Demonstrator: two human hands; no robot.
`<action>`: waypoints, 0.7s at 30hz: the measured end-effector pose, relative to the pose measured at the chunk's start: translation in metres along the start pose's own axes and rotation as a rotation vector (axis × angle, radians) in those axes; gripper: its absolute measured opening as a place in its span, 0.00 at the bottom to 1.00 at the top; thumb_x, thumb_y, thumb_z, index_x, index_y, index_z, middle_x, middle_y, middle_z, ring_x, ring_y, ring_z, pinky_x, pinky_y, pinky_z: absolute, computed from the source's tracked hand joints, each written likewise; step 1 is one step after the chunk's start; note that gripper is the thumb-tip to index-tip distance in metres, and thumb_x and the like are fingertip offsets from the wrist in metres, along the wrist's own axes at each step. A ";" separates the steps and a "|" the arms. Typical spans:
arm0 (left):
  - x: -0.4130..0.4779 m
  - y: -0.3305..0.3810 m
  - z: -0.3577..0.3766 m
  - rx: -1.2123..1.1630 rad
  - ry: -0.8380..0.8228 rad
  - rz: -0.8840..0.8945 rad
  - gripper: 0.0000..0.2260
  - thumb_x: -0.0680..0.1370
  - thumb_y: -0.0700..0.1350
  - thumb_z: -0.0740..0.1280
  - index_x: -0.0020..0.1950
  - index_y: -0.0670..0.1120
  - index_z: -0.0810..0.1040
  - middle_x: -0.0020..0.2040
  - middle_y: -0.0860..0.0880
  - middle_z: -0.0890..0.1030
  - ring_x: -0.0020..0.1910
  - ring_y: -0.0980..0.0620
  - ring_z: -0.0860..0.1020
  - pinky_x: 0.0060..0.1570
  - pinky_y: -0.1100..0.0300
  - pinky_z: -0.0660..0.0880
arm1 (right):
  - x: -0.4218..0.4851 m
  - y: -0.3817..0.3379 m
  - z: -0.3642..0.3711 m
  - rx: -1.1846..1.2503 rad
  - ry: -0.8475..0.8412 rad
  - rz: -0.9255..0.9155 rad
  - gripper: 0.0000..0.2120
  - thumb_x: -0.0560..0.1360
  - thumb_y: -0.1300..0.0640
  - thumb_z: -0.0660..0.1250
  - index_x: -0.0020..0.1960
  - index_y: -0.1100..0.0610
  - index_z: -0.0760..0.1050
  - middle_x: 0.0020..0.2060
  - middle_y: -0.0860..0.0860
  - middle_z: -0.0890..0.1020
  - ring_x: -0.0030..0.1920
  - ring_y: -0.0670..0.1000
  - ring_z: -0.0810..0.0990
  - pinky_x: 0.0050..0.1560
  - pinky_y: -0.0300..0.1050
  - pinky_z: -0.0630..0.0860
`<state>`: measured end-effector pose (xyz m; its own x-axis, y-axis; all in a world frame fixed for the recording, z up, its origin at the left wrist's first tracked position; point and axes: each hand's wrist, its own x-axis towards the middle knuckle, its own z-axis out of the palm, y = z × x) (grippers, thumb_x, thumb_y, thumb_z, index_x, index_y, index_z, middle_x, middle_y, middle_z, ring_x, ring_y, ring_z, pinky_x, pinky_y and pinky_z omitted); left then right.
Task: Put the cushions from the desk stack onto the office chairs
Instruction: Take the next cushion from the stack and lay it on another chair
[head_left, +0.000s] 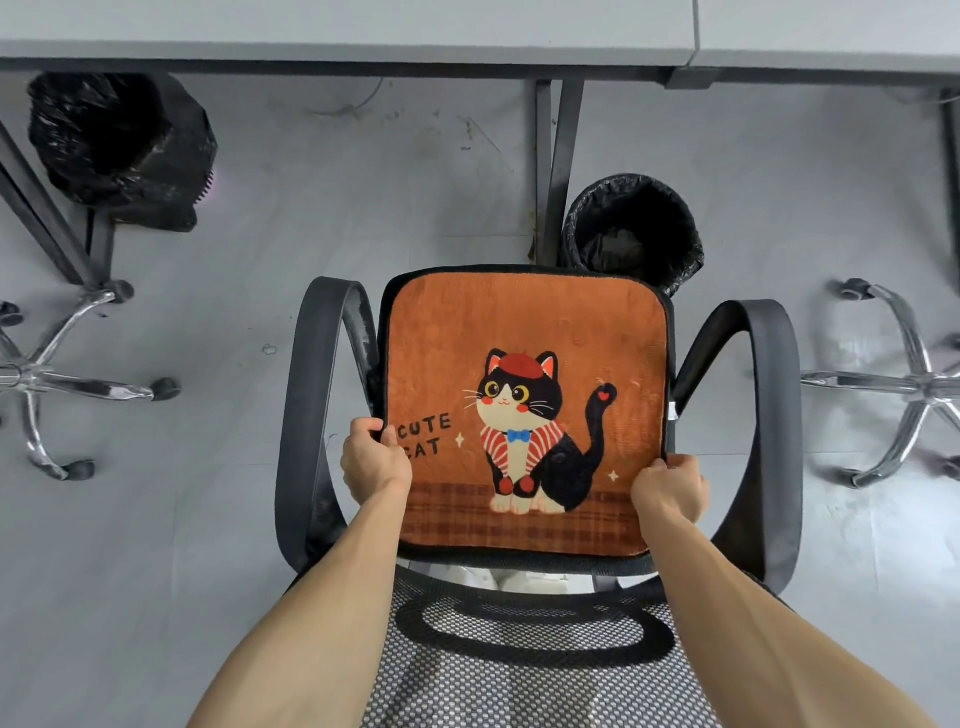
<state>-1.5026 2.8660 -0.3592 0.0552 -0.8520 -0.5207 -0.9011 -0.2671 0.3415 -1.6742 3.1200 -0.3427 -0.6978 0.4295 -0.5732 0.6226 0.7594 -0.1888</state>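
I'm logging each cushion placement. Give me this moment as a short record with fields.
cushion: orange, cat print, text "CUTE CAT"
position: over chair seat, between armrests
left hand: grips cushion's left edge
right hand: grips cushion's right edge
bins: two black-lined, one beyond the chair, one upper left
desk: top of view; no stack visible

Cushion (524, 364) on chair (311, 415), bin (634, 228) behind
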 end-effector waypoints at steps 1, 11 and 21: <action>0.000 0.000 0.001 0.004 0.001 -0.001 0.06 0.83 0.46 0.64 0.58 0.47 0.76 0.56 0.45 0.80 0.50 0.43 0.78 0.43 0.54 0.69 | 0.001 0.000 0.000 0.002 0.001 0.000 0.13 0.84 0.55 0.58 0.64 0.59 0.73 0.61 0.60 0.74 0.58 0.63 0.77 0.55 0.55 0.74; -0.001 0.002 0.002 0.059 0.004 0.013 0.10 0.84 0.48 0.61 0.63 0.47 0.72 0.62 0.44 0.76 0.56 0.41 0.77 0.44 0.50 0.71 | 0.005 0.002 -0.001 -0.055 -0.028 -0.033 0.13 0.84 0.54 0.59 0.65 0.58 0.72 0.60 0.60 0.75 0.58 0.63 0.78 0.52 0.54 0.75; -0.020 -0.008 0.027 0.598 -0.334 0.659 0.36 0.77 0.68 0.59 0.80 0.62 0.45 0.81 0.48 0.35 0.80 0.40 0.39 0.74 0.32 0.52 | -0.015 -0.005 0.008 -0.368 -0.078 -0.325 0.34 0.77 0.67 0.65 0.79 0.51 0.58 0.76 0.54 0.57 0.71 0.61 0.62 0.54 0.59 0.79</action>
<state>-1.5083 2.8972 -0.3721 -0.5852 -0.5515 -0.5945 -0.7829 0.5751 0.2372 -1.6640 3.1058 -0.3396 -0.7980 0.1148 -0.5916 0.2011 0.9761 -0.0819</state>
